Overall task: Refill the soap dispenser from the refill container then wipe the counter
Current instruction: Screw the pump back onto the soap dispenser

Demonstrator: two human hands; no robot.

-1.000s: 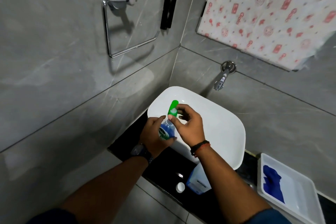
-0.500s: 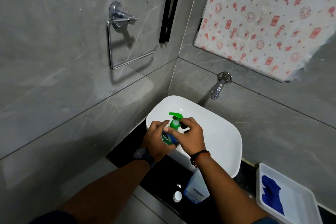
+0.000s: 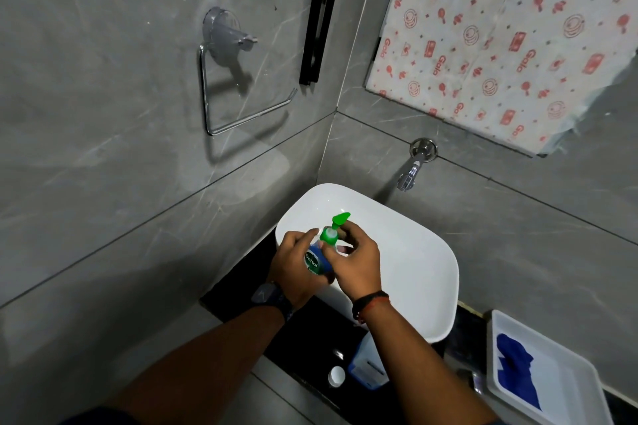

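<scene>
Your left hand (image 3: 297,269) grips the Dettol soap dispenser (image 3: 317,260) over the white basin (image 3: 414,252) to steady it, while your right hand (image 3: 357,264) pinches its green pump collar (image 3: 328,235), likely screwing it.

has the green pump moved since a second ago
Yes. The pump has dropped onto the bottle, held over the basin; its nozzle, earlier pointing up toward the tap, has turned sideways.

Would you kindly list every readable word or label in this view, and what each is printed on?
"Dettol": on the soap dispenser held in the left hand.
"Gala": repeated in red on the patterned sheet on the wall.
Print on the refill container: too small to read.
</scene>
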